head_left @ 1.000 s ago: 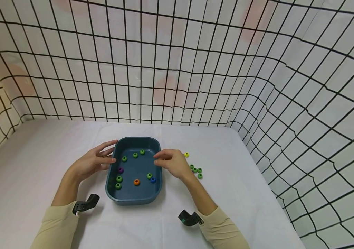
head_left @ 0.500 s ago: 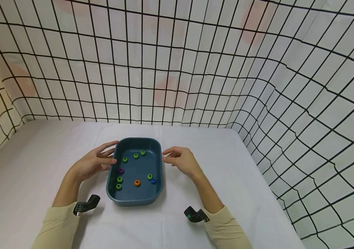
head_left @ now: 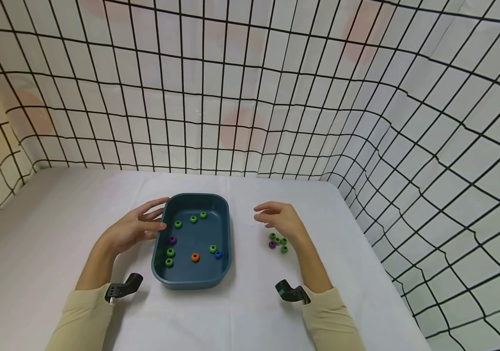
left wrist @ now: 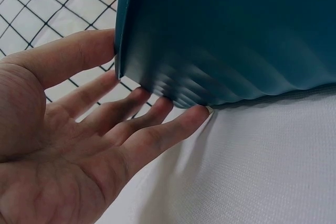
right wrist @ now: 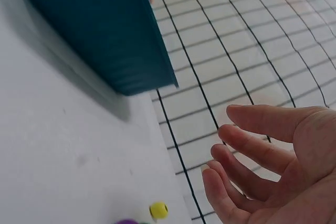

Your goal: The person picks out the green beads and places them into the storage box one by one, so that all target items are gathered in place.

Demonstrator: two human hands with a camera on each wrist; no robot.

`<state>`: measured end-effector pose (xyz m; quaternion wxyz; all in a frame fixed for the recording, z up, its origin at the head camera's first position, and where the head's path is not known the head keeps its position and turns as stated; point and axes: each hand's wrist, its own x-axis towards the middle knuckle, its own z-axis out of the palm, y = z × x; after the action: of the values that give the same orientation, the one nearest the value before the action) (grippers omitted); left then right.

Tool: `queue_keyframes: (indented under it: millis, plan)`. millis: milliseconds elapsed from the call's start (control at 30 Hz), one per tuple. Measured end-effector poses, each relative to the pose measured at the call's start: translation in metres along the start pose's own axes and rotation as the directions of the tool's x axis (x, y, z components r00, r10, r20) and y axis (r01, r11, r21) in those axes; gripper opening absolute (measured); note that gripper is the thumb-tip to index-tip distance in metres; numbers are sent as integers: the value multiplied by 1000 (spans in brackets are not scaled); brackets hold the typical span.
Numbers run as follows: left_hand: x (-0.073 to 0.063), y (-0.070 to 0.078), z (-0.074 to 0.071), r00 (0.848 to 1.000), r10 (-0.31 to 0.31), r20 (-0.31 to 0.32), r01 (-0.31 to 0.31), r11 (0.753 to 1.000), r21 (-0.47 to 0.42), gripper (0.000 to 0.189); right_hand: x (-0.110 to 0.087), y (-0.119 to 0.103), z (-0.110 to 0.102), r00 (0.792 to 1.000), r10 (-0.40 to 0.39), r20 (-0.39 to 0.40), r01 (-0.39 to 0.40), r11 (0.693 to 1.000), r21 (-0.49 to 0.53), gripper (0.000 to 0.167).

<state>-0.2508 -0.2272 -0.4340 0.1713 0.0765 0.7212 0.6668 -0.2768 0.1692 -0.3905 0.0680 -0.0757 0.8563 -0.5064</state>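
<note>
A dark teal tray (head_left: 190,284) sits on the white cloth, holding several green beads (head_left: 193,219), a purple bead (head_left: 172,240), an orange bead (head_left: 195,257) and a blue bead (head_left: 218,254). My left hand (head_left: 129,231) rests against the tray's left side. In the left wrist view its thumb is at the rim and its fairly straight fingers touch the outer wall. To the right of the tray, my right hand (head_left: 282,220) hovers with loosely bent fingers and nothing between them. Below it lie loose green beads (head_left: 283,241) and another purple bead (head_left: 272,244).
A yellow bead (right wrist: 158,210) shows on the cloth in the right wrist view; my right hand hides it in the head view. Black netting (head_left: 214,97) over white sheeting encloses the table (head_left: 245,312) at the back and sides.
My right hand has drawn back from over the tray's right rim and moved right, close to the loose beads, which show again. The left hand and the tray's beads stay the same.
</note>
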Motion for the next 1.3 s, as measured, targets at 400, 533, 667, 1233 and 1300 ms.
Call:
queue_keyframes:
  millis: [400, 533, 667, 1233, 1300]
  plan:
    - [0, 1, 0, 1000, 8, 4, -8, 1000, -1, 83, 4, 17, -18, 998, 58, -34, -57, 998, 28, 34]
    - [0, 1, 0, 1000, 11, 0, -11, 1000, -7, 83, 4, 20, -23, 996, 84, -42, -84, 996, 11, 33]
    - [0, 1, 1, 1000, 8, -2, -8, 1000, -10, 83, 4, 25, -29, 994, 100, -38, -100, 995, -1, 30]
    - [0, 0, 0, 1000, 1, -1, -1, 1000, -4, 83, 6, 56, -55, 968, 234, 87, -226, 970, -88, 29]
    - [0, 0, 0, 1000, 2, -1, -2, 1000, -3, 83, 6, 59, -56, 962, 250, 113, -241, 966, -92, 27]
